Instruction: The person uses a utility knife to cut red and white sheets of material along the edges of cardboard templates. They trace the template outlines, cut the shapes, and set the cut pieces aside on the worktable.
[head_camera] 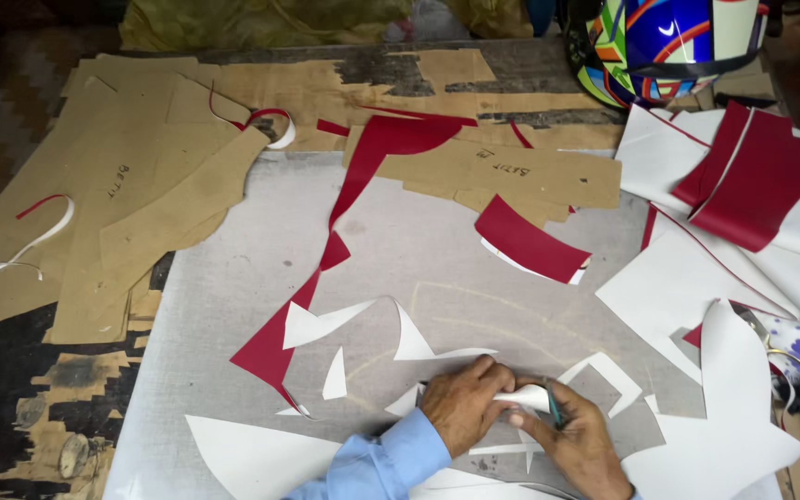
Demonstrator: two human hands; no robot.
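**2 hands on 1 thin white offcut**

2 hands meet near the bottom edge of the grey cutting board (233,278) on the table. The left hand (463,403), in a light-blue sleeve (377,463), has its grip closed over a small white piece (528,398), fingers curled on top of it. The right hand (581,444) pinches the same piece from below and also holds a slim green-handled tool (554,406) upright between its fingers; its tip is hidden.

The piece looks light, thin and floppy, likely sheet leather or vinyl, smooth on the white face, so it would curl or slide unless pressed flat. Holding it close to the working edge, as both hands do, seems the steadiest place.

Around them lie white scraps (326,324), a long red strip (354,185), tan card patterns (141,213) and a colourful helmet (668,42).
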